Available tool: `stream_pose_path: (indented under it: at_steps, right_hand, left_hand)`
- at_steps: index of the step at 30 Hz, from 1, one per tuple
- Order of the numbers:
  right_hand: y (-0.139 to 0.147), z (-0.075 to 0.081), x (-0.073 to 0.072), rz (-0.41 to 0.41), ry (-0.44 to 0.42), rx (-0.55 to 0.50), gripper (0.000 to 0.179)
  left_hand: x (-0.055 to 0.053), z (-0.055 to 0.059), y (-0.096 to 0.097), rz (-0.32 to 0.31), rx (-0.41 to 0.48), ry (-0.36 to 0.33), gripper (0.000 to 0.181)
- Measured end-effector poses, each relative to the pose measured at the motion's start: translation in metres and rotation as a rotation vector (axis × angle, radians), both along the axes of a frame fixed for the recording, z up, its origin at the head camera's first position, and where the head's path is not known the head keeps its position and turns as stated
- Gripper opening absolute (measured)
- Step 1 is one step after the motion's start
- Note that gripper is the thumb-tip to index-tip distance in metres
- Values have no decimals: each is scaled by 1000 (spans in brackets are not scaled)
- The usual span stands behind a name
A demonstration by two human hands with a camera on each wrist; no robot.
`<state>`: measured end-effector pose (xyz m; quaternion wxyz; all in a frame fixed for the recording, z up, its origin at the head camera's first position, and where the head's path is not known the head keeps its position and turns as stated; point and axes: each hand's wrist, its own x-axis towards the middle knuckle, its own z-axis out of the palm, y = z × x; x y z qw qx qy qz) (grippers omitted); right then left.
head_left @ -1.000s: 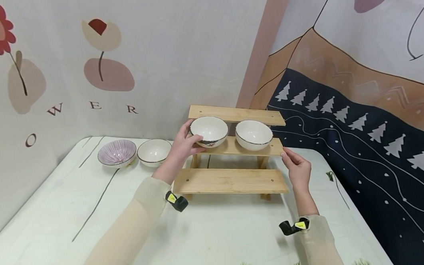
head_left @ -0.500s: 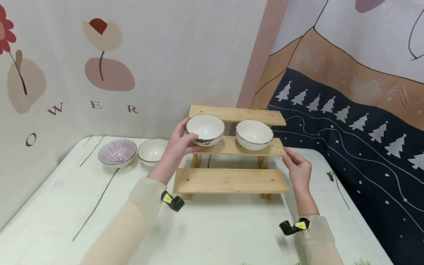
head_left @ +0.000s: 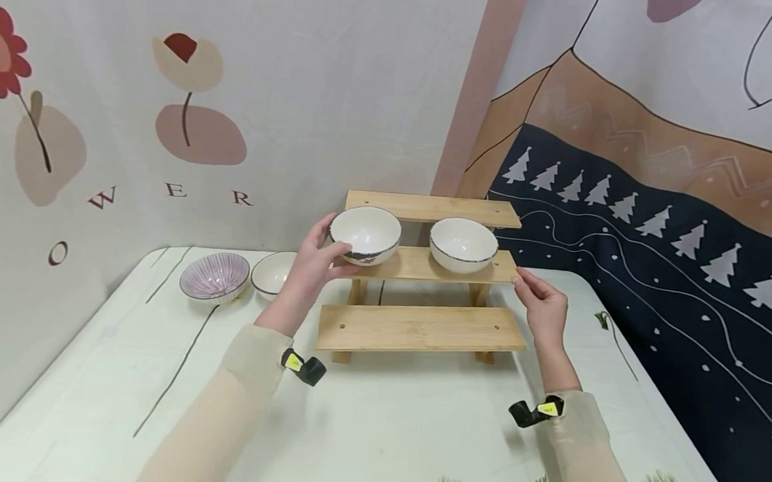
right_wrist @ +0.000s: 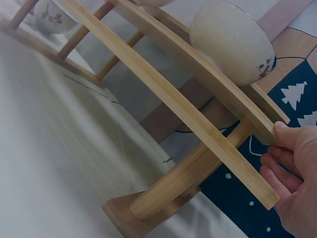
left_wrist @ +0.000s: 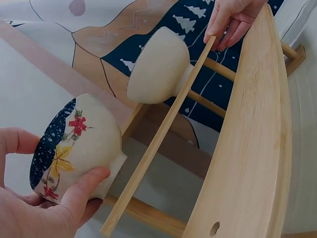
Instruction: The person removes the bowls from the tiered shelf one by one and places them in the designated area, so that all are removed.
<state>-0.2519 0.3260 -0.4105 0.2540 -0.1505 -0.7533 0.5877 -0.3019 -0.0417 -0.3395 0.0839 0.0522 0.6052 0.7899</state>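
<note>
Your left hand (head_left: 309,266): one, gripping a flowered bowl (head_left: 365,236), thumb laid along the near outer side and fingers about the left. Flowered bowl: one, mouth up, at the left end of the middle board (head_left: 414,266), its outside printed with red and yellow flowers and a dark blue speckled band at the rim (your left wrist view shows this best); whether its foot touches the wood you cannot tell. Your right hand (head_left: 543,307): one, pinching the right end of the middle board, thumb above and fingers curled beneath. Wooden stand: one, three-tiered, pale, comprising that board, a top board (head_left: 433,208) behind and above, and a bottom board (head_left: 421,329) nearest you. White bowl (head_left: 463,245): one, dark-rimmed, upright on the middle board, right of your flowered bowl and apart from it. Purple bowl (head_left: 214,276): one, striped inside, on the table (head_left: 377,415) to the left of the stand. Cream bowl (head_left: 269,273): one, just right of the purple bowl, partly hidden behind your left hand and wrist. Backdrop: a pale wall cloth (head_left: 340,122) with flower shapes and letters, and at right a dark cloth (head_left: 634,254) printed with white trees.
</note>
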Motion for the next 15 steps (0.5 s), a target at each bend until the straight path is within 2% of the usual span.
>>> stream_pose_path:
  at_steps: [4, 15]
  right_hand:
    - [0, -1, 0, -4, 0, 12, 39]
    - [-1, 2, 1, -2, -15, 17, 39]
  left_hand:
    - [1, -1, -6, -1, -18, 12, 79]
    - [4, 1, -25, 5, 10, 25, 78]
